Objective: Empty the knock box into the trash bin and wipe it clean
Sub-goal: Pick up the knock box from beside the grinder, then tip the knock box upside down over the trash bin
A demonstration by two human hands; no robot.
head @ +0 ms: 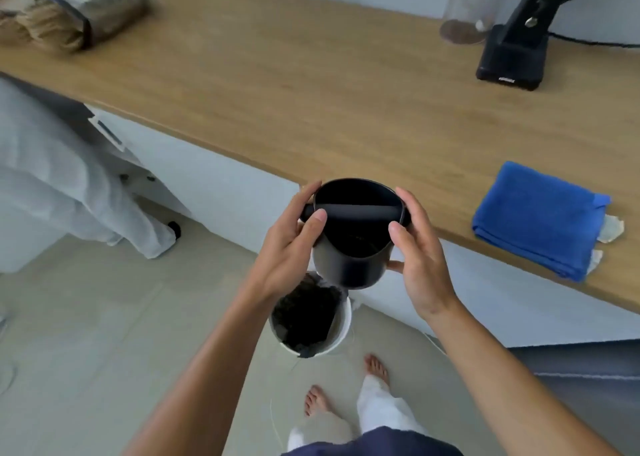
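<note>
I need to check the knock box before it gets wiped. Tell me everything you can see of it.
The knock box is a matte black round container, plastic or coated metal by its look, with a black bar across its open top whose ends poke past the wall. It is held upright, slightly tilted, above the white trash bin on the floor, just off the wooden counter's edge. The left hand and right hand grip its sides. Its inside is too dark to judge.

Knock box [349, 265] matt black, smooth; counter [311, 85] wood-grain, satin; cloth [536, 220] blue terry, nappy.
</note>
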